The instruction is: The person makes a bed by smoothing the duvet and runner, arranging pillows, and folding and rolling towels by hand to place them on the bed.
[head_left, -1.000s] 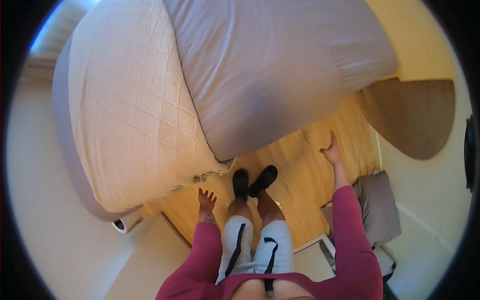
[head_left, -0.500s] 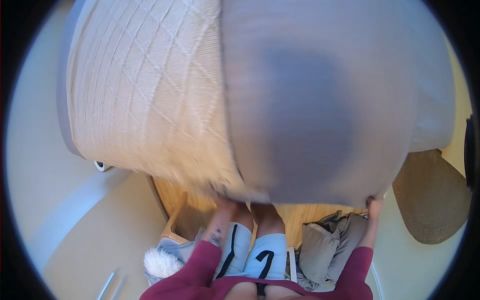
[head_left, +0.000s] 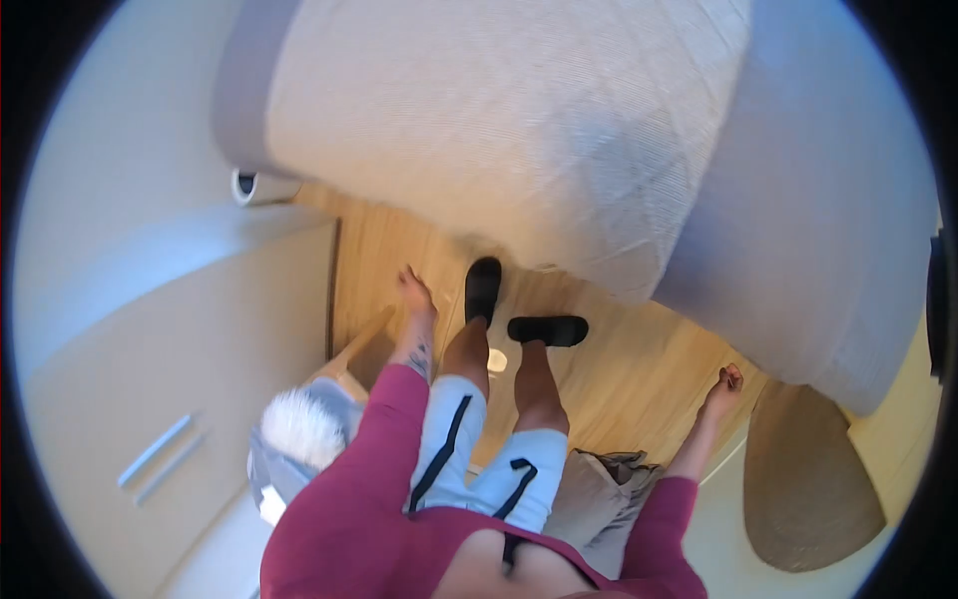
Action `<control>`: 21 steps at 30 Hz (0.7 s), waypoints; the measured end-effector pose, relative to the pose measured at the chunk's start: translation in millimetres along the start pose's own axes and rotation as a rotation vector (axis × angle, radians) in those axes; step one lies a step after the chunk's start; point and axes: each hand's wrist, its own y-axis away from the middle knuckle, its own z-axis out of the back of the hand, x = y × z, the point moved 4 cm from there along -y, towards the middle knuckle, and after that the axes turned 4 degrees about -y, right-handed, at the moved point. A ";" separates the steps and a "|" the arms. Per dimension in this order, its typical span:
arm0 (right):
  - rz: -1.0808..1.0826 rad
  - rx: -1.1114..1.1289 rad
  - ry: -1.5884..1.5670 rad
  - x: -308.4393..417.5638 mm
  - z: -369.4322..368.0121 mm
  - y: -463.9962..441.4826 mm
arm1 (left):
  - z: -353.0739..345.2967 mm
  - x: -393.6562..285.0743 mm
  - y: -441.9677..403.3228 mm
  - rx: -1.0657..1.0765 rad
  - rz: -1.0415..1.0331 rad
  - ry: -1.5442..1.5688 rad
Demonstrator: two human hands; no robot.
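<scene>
My left hand (head_left: pixel 416 293) hangs over the wooden floor, left of my feet, with its fingers loosely apart and nothing in it. Out to the right, my right hand (head_left: pixel 727 387) is off the bedding, its fingers curled in and nothing visible in them. A cream blanket (head_left: pixel 479 120) with a raised diamond pattern covers much of the bed, its fringed edge hanging near my black shoes. Grey bedding (head_left: pixel 808 200) lies to its right, its lower corner a little beyond my right hand. Neither hand touches the bedding.
Grey pillows (head_left: pixel 589 499) lie on the floor behind my legs. A fluffy white item (head_left: pixel 302 427) rests on a wooden-framed chair (head_left: pixel 351 377) at the left. A brown rounded mat or panel (head_left: pixel 806 479) is at the right, and a white cabinet (head_left: pixel 200 369) with a handle at the left.
Half a second ago both hands were at the bedding's lower edge; now they are away from it. The view has shifted toward the left part of the bed, and my shoes show again.
</scene>
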 end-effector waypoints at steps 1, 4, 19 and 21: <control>0.006 0.063 -0.076 68.0 -21.9 45.3 | 21.0 -39.7 -23.6 -0.038 -0.270 -0.014; 0.248 0.194 -0.147 234.8 -101.3 143.4 | 31.8 -216.1 6.2 -0.129 -0.713 -0.150; -0.131 0.478 -0.487 331.3 -188.7 209.2 | 19.8 -332.0 -40.7 0.202 -0.555 -0.091; -0.177 0.549 -0.544 348.0 -146.9 216.4 | 39.6 -348.8 4.4 0.381 -0.585 0.009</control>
